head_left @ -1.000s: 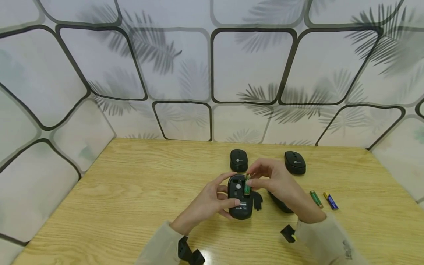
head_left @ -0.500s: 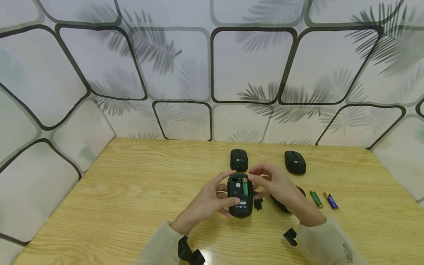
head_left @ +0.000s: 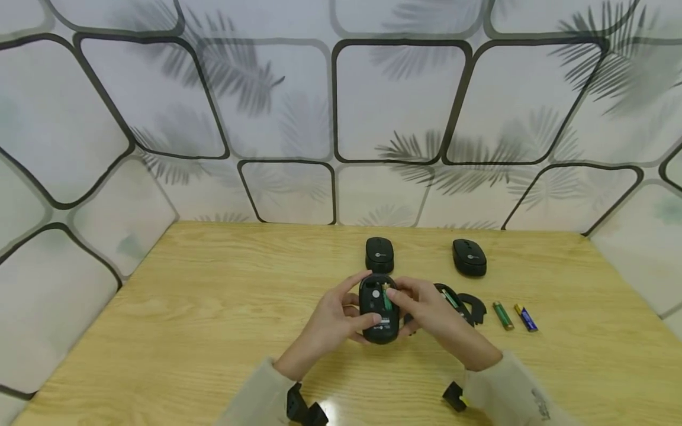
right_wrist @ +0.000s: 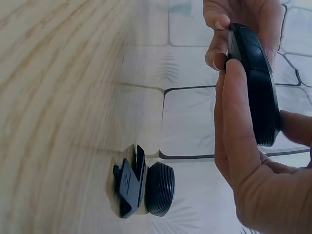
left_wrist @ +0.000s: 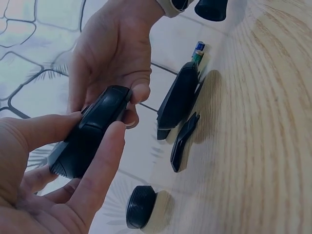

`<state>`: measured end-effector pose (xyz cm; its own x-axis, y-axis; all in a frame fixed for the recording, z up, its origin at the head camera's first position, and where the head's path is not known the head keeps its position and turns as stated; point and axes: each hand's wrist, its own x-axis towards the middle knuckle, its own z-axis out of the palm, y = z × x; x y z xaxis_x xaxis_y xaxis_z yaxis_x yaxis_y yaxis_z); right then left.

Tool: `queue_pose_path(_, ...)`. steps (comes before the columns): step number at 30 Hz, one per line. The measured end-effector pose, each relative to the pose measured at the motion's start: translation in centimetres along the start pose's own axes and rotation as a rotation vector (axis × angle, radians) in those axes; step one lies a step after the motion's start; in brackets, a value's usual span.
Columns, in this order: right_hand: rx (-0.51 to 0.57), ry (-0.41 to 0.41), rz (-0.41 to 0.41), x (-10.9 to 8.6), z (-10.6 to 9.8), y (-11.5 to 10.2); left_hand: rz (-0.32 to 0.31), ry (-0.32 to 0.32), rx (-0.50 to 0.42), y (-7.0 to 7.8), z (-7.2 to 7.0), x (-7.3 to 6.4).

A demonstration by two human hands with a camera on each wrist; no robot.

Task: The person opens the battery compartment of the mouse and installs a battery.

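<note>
Black oval plastic mouse (head_left: 376,306) | underside up, long axis toward far edge of table (head_left: 240,296) | left hand (head_left: 337,315) grips, right hand (head_left: 428,309) pinches it

black mouse (head_left: 376,307), underside up, green battery (head_left: 388,303) in its bay

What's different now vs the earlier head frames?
The green cylindrical battery, pinched by the right hand a second ago, has gone down into the underside-up black plastic mouse. That hand let go, then shifted left; its thumb is now over the battery.

Unchanged: left hand holding that mouse; rounded black mouse behind it; loose green battery; blue-and-yellow battery.
</note>
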<state>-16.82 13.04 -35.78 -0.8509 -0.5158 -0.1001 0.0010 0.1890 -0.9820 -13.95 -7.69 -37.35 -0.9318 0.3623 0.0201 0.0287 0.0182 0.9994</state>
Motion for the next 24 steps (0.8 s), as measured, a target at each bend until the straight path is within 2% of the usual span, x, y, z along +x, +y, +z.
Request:
queue_pose_path(14,-0.039,0.066,0.008,-0.2,0.6,-0.2,-0.024,-0.009,0.008,0.2,0.0,0.0)
queue_pose_path(21,-0.038,0.096,0.039,-0.2,1.1,0.0,0.016,0.018,0.098,0.1,0.4,-0.1)
queue_pose_path(24,-0.031,0.098,0.037,-0.3,1.1,-0.1,0.011,0.021,0.100,0.1,0.4,0.0)
